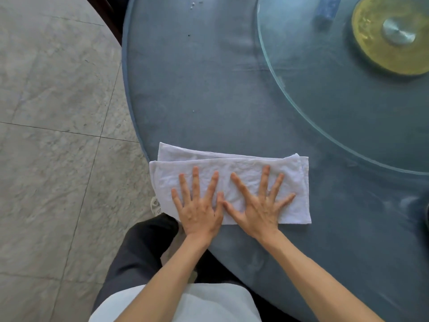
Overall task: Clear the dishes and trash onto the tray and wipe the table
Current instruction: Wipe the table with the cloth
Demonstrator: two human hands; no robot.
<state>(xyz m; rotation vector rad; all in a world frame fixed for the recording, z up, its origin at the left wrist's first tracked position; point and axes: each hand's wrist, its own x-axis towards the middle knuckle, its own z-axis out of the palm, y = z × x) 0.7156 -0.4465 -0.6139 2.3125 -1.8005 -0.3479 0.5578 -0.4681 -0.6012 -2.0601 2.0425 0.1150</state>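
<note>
1. Fingers point(264, 180) of both hands lie spread and flat, pressing the white towel point(232, 173) directly beneath them.
2. Left hand point(199, 212) and right hand point(260, 210) sit side by side, thumbs touching.
3. Towel's long axis runs crosswise along the near edge of the table point(209, 89); unwiped surface lies beyond it.
4. No readable writing.

A round blue-covered bench point(197, 89) carries a folded white towel point(243, 177), a glass turntable point(325, 112), and perhaps crumbs.
</note>
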